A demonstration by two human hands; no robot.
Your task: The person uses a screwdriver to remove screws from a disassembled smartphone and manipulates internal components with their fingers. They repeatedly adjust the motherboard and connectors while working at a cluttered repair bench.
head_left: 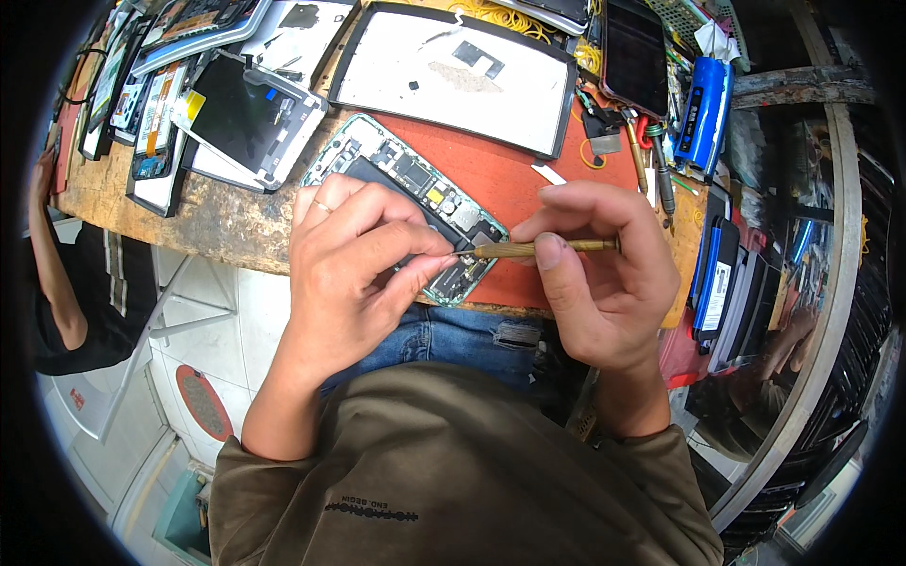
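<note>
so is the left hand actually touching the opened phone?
Touching. The head view shows the left hand lying across the opened phone, fingers pressed onto its lower end, with no gap, beside the tip of the brass-handled tool held in the right hand.

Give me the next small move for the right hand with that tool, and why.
Probably ease the brass-handled tool a touch further left. Its tip sits at the lower end of the opened phone, right by the left hand, whose fingers pin the phone against the bench edge. The right hand holds the shaft level.
</note>
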